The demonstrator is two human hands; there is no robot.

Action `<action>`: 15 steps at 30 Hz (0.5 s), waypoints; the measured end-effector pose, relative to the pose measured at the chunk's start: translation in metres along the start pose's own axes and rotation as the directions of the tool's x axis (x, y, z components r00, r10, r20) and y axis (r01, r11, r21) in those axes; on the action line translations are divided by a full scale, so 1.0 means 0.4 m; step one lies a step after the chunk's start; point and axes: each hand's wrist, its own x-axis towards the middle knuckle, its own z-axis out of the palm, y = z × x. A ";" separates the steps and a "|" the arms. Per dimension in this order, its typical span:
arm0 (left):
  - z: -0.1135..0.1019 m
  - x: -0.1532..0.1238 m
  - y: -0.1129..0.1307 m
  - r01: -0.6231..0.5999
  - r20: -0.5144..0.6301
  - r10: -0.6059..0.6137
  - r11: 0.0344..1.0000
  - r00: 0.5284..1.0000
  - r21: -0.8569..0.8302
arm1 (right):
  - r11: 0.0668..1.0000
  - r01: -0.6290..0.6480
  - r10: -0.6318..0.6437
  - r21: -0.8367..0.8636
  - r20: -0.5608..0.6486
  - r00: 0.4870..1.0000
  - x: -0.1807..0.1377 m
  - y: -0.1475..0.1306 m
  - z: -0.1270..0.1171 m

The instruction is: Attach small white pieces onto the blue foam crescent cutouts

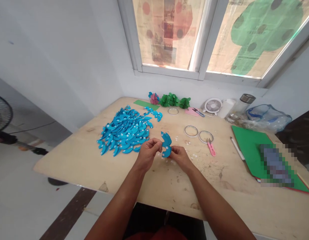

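A blue curved paper cut-out (167, 146) with scalloped edges and small white squares is held upright over the table. My right hand (181, 158) pinches it from its lower right side. My left hand (149, 150) is closed in a pinch at the cut-out's left edge; whatever lies between those fingertips is too small to make out. Left of my hands spreads a large heap of similar blue paper cut-outs (126, 128). Tiny white scraps (188, 141) are scattered on the tabletop around the hands.
Behind lie tape rolls (191, 131), pink thread snips (211, 148), green paper figures (173, 100), a pink one (154, 98) and a small white fan (213, 106). At the right are a white pen (237, 149), a green folder (247, 150) and a bottle (241, 108).
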 end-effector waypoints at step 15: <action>0.009 0.018 -0.016 0.016 -0.115 0.007 0.980 0.993 0.199 | 1.000 0.006 -0.006 -0.021 -0.002 1.000 0.002 -0.006 0.002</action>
